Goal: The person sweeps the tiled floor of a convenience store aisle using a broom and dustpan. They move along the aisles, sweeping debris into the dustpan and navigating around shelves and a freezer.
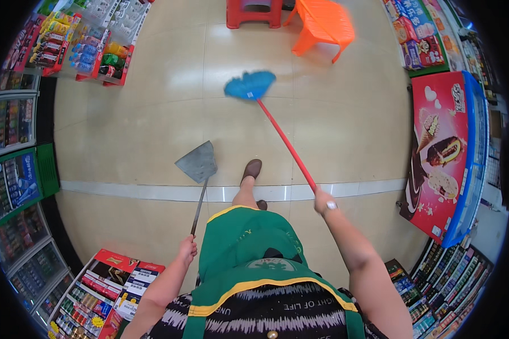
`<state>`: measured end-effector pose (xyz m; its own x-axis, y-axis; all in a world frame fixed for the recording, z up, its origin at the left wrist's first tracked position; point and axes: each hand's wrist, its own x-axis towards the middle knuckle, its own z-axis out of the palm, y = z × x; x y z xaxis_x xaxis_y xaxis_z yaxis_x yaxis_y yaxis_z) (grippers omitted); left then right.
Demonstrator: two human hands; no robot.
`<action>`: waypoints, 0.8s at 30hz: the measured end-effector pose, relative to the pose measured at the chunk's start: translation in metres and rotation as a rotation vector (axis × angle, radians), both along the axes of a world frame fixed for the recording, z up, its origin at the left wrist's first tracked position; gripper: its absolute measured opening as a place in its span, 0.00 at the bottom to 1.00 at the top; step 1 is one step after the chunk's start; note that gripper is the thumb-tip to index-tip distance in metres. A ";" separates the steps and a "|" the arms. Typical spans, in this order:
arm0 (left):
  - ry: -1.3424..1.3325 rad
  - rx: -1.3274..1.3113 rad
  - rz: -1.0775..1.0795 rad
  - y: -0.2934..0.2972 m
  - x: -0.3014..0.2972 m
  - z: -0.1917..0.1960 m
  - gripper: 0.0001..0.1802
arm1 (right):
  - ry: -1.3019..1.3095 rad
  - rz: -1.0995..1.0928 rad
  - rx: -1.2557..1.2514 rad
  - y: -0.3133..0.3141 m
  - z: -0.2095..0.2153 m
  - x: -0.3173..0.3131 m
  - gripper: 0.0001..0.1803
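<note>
Holding: right hand (324, 202), fingers clamped on broom (285, 141); left hand (188, 249), likewise on dustpan (200, 162). Risks: overlong swing could bump orange stool (325, 22); dustpan could snag shoe (253, 168).

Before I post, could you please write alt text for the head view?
A person's right hand grips a red-handled broom with a blue head; the left hand holds a grey, long-handled dustpan. Ahead on the beige tiled floor stands an orange plastic seat; a red-and-blue freezer is at right.

Shop: ice-cream freezer (440, 155), bottled drinks (85, 59), stacked packages (430, 51).
</note>
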<state>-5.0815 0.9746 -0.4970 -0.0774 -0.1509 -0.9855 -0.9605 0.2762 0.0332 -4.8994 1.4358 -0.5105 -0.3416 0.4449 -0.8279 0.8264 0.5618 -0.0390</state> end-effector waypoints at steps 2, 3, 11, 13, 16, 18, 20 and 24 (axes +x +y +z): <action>0.001 0.018 0.015 -0.009 0.009 -0.002 0.11 | -0.109 0.047 -0.018 -0.025 0.040 0.072 0.13; -0.001 0.027 0.009 -0.012 0.013 -0.003 0.11 | -0.160 0.032 -0.022 -0.039 0.062 0.104 0.14; 0.029 0.071 -0.009 -0.047 0.053 0.001 0.11 | -0.107 -0.161 -0.082 -0.129 0.177 0.268 0.20; 0.022 0.094 0.015 -0.061 0.061 0.007 0.11 | -0.024 -0.180 -0.087 -0.142 0.194 0.289 0.22; 0.013 0.109 0.057 -0.077 0.071 0.018 0.11 | 0.006 -0.133 -0.043 -0.154 0.199 0.294 0.24; 0.008 0.102 0.076 -0.092 0.077 0.021 0.11 | 0.028 -0.067 -0.006 -0.150 0.188 0.260 0.26; -0.002 0.098 0.093 -0.109 0.081 0.011 0.11 | 0.237 0.017 0.017 -0.145 0.138 0.225 0.28; -0.004 0.063 0.041 -0.130 0.076 0.012 0.12 | 0.314 0.014 -0.048 -0.142 0.049 0.088 0.22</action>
